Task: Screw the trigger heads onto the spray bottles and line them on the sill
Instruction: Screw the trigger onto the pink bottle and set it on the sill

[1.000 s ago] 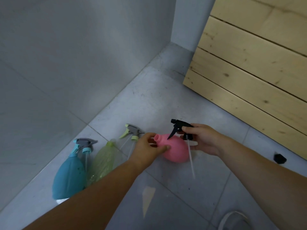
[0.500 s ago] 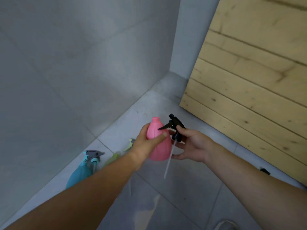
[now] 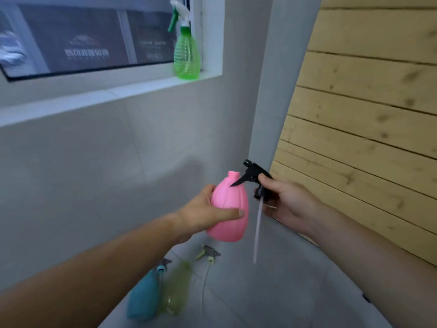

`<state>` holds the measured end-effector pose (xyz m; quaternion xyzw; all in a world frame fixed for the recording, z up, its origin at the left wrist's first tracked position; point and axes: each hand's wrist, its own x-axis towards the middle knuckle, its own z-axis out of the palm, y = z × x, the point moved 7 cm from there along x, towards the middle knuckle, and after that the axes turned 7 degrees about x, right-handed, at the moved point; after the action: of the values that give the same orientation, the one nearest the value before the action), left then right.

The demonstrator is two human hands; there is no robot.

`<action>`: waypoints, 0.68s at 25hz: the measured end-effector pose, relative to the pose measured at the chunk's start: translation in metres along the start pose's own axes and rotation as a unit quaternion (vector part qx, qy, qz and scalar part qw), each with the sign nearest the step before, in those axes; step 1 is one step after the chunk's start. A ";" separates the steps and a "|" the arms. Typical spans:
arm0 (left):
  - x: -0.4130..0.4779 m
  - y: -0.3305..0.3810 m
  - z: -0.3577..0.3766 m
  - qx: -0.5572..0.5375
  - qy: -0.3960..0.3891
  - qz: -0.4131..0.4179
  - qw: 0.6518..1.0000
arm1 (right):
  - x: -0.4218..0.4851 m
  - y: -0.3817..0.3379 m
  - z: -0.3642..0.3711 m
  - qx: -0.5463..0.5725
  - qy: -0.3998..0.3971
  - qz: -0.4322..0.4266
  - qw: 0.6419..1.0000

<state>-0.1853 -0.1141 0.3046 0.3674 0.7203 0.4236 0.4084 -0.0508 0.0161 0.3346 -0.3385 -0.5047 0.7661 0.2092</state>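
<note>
My left hand (image 3: pixel 205 215) grips an upright pink spray bottle (image 3: pixel 230 209) with an open neck, held in the air. Just right of it, my right hand (image 3: pixel 283 202) holds a black trigger head (image 3: pixel 254 176) whose clear dip tube (image 3: pixel 257 230) hangs down beside the bottle, outside it. A green spray bottle (image 3: pixel 186 53) with a white and green trigger stands on the white window sill (image 3: pixel 99 95) at its right end. On the floor lie a blue bottle (image 3: pixel 142 297), a pale yellow-green bottle (image 3: pixel 176 294) and a loose grey and green trigger head (image 3: pixel 209 253).
A grey tiled wall runs under the window. A wooden plank panel (image 3: pixel 369 119) stands close on the right. A small dark object (image 3: pixel 366 298) lies on the floor at the right, by my forearm.
Both hands have lifted the pink bottle and the black trigger head up from the floor. The view has tilted up, so the window sill and green bottle have come into sight.
</note>
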 end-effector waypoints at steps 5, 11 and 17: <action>-0.057 -0.002 -0.014 -0.008 -0.021 0.004 1.000 | -0.028 -0.075 0.010 0.094 0.020 -0.168 0.981; -0.058 -0.013 -0.003 0.034 -0.021 -0.005 0.999 | -0.014 -0.078 -0.002 0.236 0.059 -0.189 0.951; -0.048 -0.011 0.005 0.029 -0.031 0.005 0.999 | -0.010 -0.075 0.005 0.188 0.046 -0.192 0.962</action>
<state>-0.1635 -0.1584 0.3064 0.3959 0.7173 0.3929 0.4176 -0.0489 0.0361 0.4077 -0.2248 -0.3969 0.7760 0.4357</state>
